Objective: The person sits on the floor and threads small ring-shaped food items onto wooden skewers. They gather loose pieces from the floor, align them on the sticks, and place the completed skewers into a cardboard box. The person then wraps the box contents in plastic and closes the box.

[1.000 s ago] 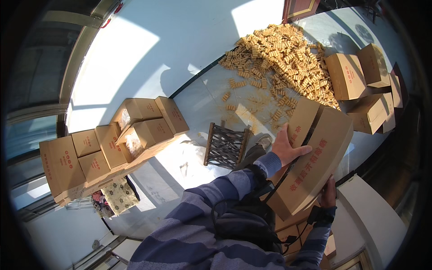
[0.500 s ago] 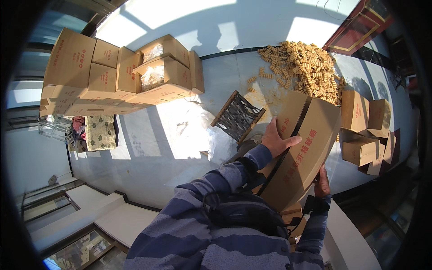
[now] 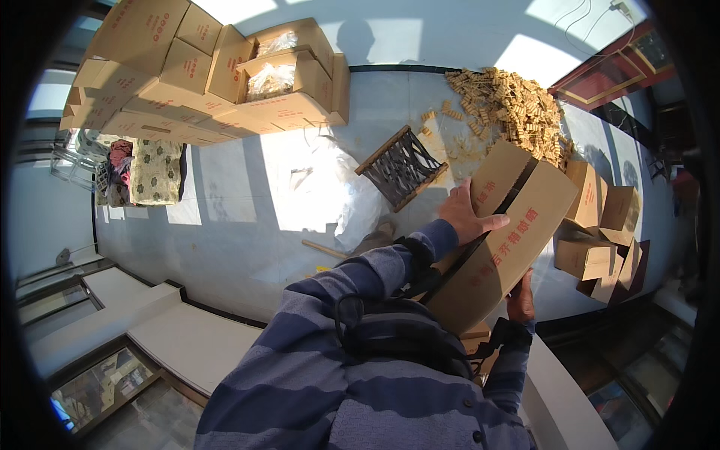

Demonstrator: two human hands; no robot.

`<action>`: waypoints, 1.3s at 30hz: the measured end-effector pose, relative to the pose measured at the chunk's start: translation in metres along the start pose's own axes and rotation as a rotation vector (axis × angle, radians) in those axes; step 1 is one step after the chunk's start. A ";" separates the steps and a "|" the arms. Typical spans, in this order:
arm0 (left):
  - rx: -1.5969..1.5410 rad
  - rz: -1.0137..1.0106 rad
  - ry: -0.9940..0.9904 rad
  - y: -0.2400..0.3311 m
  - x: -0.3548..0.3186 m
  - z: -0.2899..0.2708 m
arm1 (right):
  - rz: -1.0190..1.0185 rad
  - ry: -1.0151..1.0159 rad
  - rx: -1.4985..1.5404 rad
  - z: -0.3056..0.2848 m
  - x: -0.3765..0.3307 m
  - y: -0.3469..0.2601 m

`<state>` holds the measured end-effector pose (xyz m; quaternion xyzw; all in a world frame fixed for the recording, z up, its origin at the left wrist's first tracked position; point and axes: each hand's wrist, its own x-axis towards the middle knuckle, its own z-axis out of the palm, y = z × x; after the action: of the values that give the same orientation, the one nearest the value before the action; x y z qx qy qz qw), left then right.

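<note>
I hold a large brown cardboard box [image 3: 517, 232] with red print in front of my chest, tilted up to the right. My left hand [image 3: 466, 216] lies flat on its top face, fingers spread over the centre seam. My right hand [image 3: 520, 298] grips the box's lower edge from beneath. Both sleeves are blue and grey striped. The box's flaps look closed along the seam.
A stack of similar boxes [image 3: 195, 67], two open, stands at the upper left. A dark slatted crate [image 3: 403, 166] lies on the floor ahead, a heap of small tan pieces [image 3: 510, 105] beyond it. More small boxes [image 3: 600, 225] sit right; patterned cushion [image 3: 154, 171] left.
The view has swung: the box stack moved up and left in the picture, the heap to the upper right. My hands keep the same hold on the box.
</note>
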<state>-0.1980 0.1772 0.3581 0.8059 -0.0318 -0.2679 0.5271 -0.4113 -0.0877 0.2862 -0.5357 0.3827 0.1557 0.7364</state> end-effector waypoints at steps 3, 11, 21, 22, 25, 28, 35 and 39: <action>-0.052 0.010 -0.048 -0.009 -0.007 0.004 | 0.006 0.038 -0.048 0.002 -0.020 -0.005; -0.153 0.121 -0.018 -0.010 -0.019 0.006 | -0.105 -0.007 0.032 0.016 -0.058 -0.006; -0.072 0.046 0.130 -0.010 -0.031 -0.027 | -0.041 -0.157 -0.064 0.033 -0.009 -0.025; -0.088 0.032 0.151 -0.013 -0.032 -0.029 | -0.067 -0.198 -0.076 0.035 -0.004 -0.029; -0.113 0.016 0.202 -0.021 -0.035 -0.037 | -0.023 -0.211 -0.137 0.044 0.008 -0.043; -0.141 -0.027 0.215 -0.027 -0.038 -0.053 | 0.018 -0.255 -0.204 0.059 0.019 -0.057; -0.152 -0.066 0.300 -0.031 -0.039 -0.098 | 0.075 -0.312 -0.271 0.106 0.048 -0.079; -0.112 -0.050 0.308 -0.033 -0.024 -0.131 | 0.036 -0.309 -0.255 0.135 0.061 -0.083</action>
<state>-0.1654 0.3088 0.3790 0.8074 0.0846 -0.1557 0.5628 -0.2644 -0.0075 0.3153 -0.5874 0.2519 0.2962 0.7098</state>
